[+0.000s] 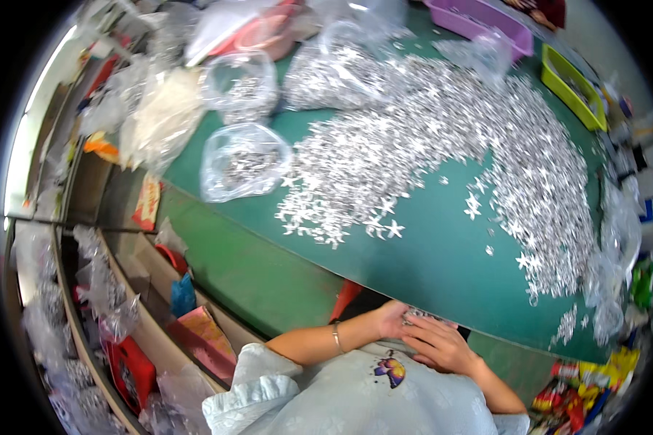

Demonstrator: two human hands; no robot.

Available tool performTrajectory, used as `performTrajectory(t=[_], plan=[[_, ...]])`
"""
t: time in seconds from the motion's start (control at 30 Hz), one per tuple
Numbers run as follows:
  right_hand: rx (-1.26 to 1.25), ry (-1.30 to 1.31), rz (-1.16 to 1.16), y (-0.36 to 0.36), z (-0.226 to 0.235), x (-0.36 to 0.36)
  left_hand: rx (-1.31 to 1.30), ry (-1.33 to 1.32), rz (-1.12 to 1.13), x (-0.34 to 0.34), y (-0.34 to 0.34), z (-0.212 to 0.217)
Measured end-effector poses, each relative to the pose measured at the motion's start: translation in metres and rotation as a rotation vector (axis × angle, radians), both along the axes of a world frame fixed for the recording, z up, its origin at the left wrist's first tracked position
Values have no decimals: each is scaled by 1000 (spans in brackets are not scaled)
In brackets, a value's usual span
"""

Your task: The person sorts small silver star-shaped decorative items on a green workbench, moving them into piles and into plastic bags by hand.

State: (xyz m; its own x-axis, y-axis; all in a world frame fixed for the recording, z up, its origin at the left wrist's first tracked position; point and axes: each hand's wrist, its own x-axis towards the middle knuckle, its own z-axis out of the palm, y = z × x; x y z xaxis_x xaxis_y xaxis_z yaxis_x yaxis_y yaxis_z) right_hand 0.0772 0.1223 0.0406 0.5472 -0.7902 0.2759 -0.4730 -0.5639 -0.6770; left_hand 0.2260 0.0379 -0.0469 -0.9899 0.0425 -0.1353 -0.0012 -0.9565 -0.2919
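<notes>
Silver bits all over the place: a huge heap of star-shaped charms [355,167] spreads in a big arc across a dark green tabletop [428,254], with loads of smaller shiny pieces too blurry to make out. A few loose stars lie apart from it, like the one [395,229] at the near edge of the left end.

Both hands are down at the table's near edge, below the bare patch inside the arc. The left hand [392,319] is underneath, and the right hand [439,344] lies across it, fingers close together, so the two are touching. Looks like a few silvery pieces [422,315] are showing between them, but honestly I can't tell if any fingers are pinching one. There's a thin bracelet [336,337] on the left wrist, and a butterfly print [390,371] on the pale blue top.

Left of the heap, a clear plastic bag [216,185] sits open with more metal pieces inside, and a fatter see-through bag [326,80] full of them lies behind, against the pile. Far right you've got a purple basket [479,30] and a lime-green tray [567,94], plus someone else's hand [537,16] at the very top.
</notes>
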Motion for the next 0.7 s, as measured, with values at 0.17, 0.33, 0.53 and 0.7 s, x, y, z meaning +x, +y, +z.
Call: performTrajectory(t=[0.17, 0.33, 0.53, 0.7], plan=[[-122, -163, -368, -16, 16, -7, -38, -135, 73, 33, 5, -36], [-59, -284, -606, -14, 8, -13, -70, -602, 167, 108, 3, 28], [-5, -283, -666, -16, 1, -8, -63, -386, 855, 154, -88, 139], [-33, -200, -651, -18, 4, -8, -257, -348, 1298, 175, -230, 194]])
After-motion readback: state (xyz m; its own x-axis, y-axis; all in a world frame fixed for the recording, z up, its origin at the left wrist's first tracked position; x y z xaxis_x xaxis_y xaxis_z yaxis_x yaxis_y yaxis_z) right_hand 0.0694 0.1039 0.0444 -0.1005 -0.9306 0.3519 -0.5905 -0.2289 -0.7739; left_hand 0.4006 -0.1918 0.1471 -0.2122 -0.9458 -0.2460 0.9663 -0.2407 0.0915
